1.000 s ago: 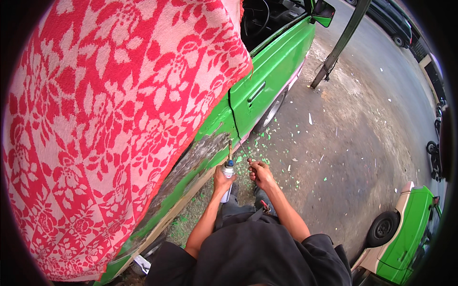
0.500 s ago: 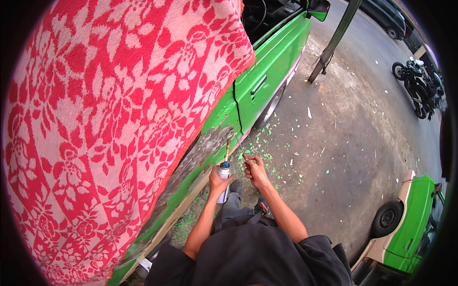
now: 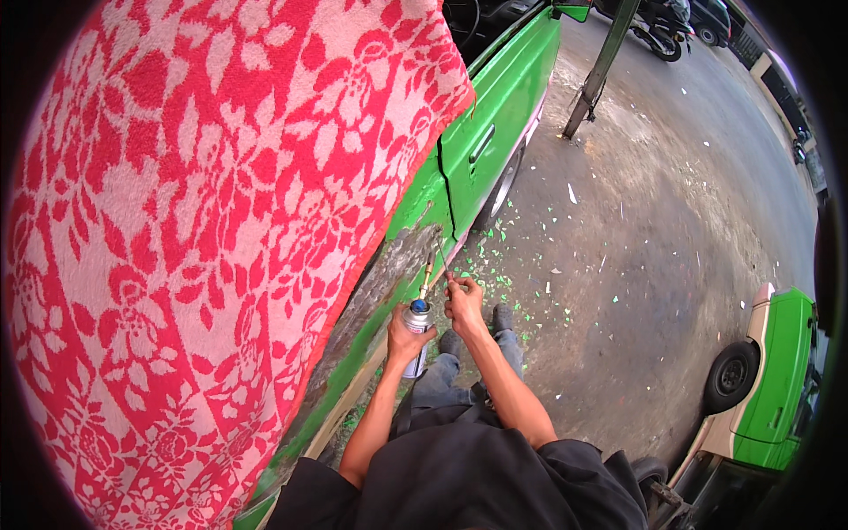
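Note:
My left hand (image 3: 407, 337) is wrapped round a gas torch (image 3: 427, 281), a silver canister with a blue collar and a brass-coloured nozzle that points up at the car panel. No flame can be made out. In my right hand (image 3: 465, 304), beside it, the fingers pinch a thin rod (image 3: 444, 256) whose far end reaches the panel near the door seam. The green car (image 3: 495, 115) has a scraped, grey bare patch (image 3: 389, 265) in front of both hands. A red and pink floral towel (image 3: 230, 230) hangs over much of the car's side.
Green paint flakes (image 3: 500, 265) litter the ground by the wheel. A slanted post (image 3: 602, 75) stands beyond the door. On the right is another green vehicle (image 3: 777, 380) with a spare tyre (image 3: 732, 377). A motorcycle (image 3: 658, 35) is on the street.
The motorcycle has travelled along the street, from the right toward the post. My view has shifted slightly, showing more of my feet. Both hands keep their grips, the right slightly closer to the torch.

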{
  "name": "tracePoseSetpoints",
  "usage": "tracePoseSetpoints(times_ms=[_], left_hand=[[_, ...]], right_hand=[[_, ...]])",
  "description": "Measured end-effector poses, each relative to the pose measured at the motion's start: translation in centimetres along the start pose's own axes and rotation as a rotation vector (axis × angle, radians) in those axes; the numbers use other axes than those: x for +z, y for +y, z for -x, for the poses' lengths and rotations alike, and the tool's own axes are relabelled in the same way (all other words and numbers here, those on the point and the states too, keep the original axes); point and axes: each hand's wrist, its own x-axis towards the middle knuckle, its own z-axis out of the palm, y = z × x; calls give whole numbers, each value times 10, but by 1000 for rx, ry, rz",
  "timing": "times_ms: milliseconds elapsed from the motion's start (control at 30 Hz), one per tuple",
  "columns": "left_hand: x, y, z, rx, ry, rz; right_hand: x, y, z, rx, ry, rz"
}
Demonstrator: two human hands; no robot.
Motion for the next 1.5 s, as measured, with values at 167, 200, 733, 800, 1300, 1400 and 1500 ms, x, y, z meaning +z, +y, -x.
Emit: tracePoseSetpoints(times_ms=[167,200,733,800,1300,1400,1500], left_hand=[[-11,1,-2,16,-55,-10],[-13,-1,-2,34,-54,-18],[-26,-4,-19,70,-118,19],[-29,-4,-17,89,-108,8],[-34,5,-21,115,-134,-10],[-32,0,-26,94,-160,-15],[-29,-4,-27,102,-157,-25]], right_hand=[[11,7,-5,-31,34,-56],[14,9,-2,-43,48,-55],[22,-6,-14,23,67,-211],[17,-7,-13,44,63,-216],[30,-16,17,112,102,-218],[32,-16,12,108,115,-209],[25,-14,14,123,77,-241]])
